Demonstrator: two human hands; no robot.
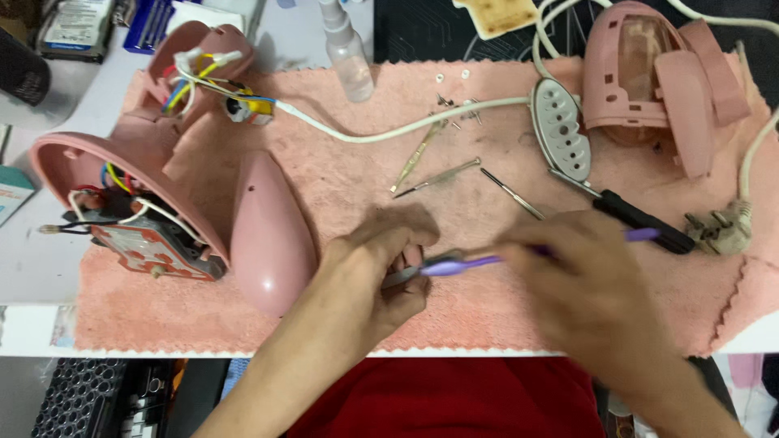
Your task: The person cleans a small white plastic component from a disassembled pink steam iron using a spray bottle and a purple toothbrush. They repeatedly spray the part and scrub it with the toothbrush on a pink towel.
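At lower centre of the frame, the left hand [388, 261] pinches a small grey part [403, 276] steady over the pink towel [454, 186] while the right hand's [580, 272] closed grip works a purple toothbrush [462, 264] against it.

A purple toothbrush [487, 261] lies level, its head against a small grey part [400, 278] over the pink towel

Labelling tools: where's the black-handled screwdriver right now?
Head view, right of centre on the pink towel: the screwdriver lies just beyond the right hand, between the grey soleplate and the plug.
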